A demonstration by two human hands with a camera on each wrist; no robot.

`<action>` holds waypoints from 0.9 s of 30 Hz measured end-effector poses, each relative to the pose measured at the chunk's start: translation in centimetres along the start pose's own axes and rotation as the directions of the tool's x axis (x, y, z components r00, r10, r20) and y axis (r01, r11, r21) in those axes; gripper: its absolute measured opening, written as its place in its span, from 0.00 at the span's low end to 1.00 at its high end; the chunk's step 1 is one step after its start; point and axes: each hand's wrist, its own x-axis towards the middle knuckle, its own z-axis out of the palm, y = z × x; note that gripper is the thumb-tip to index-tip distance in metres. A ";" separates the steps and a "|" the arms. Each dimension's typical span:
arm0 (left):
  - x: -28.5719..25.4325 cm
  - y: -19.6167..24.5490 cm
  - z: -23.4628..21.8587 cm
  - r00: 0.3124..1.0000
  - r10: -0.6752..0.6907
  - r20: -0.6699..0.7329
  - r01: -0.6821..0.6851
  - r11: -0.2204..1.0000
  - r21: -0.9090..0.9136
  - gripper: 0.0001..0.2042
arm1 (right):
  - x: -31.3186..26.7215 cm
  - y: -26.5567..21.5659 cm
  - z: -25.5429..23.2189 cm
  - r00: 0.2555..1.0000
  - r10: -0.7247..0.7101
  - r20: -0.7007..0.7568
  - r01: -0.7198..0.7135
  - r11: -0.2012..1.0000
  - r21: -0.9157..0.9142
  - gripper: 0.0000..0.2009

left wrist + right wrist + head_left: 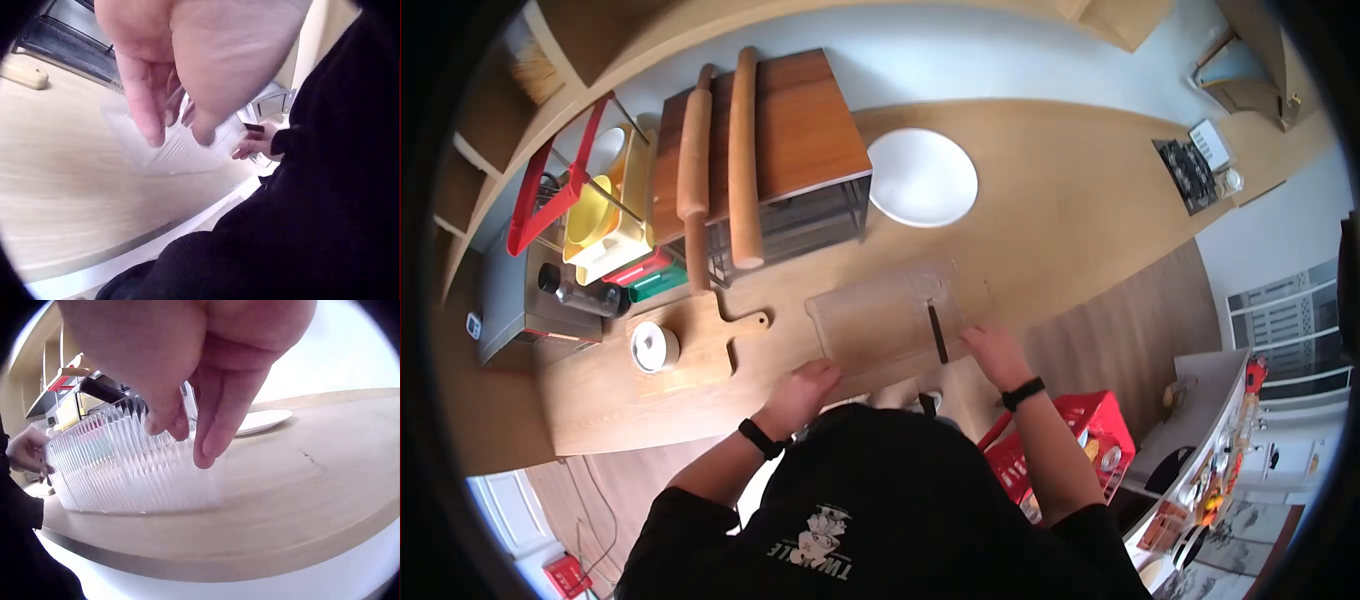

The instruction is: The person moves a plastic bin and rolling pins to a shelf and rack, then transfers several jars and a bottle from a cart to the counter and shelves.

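Observation:
A clear ribbed plastic bin point(828, 335) lies in front of the person on the wooden counter. The left hand point(803, 392) grips its near left end, thumb and fingers on either side of the wall point(181, 153) in the left wrist view. At the other end the right hand point(998, 360) pinches the rim, with fingers hanging over the ribbed side point(125, 475) in the right wrist view. A slim black handle point(937, 332) slants up inside the bin near the right hand; in the right wrist view the black handle point(103, 389) rises past the rim.
Left of the bin, a cutting board point(718, 335) bears a white round container point(654, 347). Behind stand two rolling pins point(743, 160) on a wood-topped rack point(800, 120), beside a white plate point(923, 178). A red basket point(1105, 425) stands below the counter at right.

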 end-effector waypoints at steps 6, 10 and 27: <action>0.9 7.9 -9.2 0.980 0.153 -0.127 -0.153 0.988 0.013 0.14 | -4.9 -4.9 -11.3 0.972 0.034 -0.232 -0.007 0.993 0.114 0.08; 1.3 12.5 -15.9 0.955 0.222 -0.196 -0.211 0.974 0.077 0.12 | -6.8 -7.6 -18.8 0.928 -0.039 -0.370 0.059 0.997 0.042 0.08; 7.4 12.7 -39.7 0.663 0.158 -0.732 0.057 0.964 0.260 0.10 | 13.5 -18.6 -36.2 0.499 -0.319 -0.806 0.434 0.897 -0.086 0.12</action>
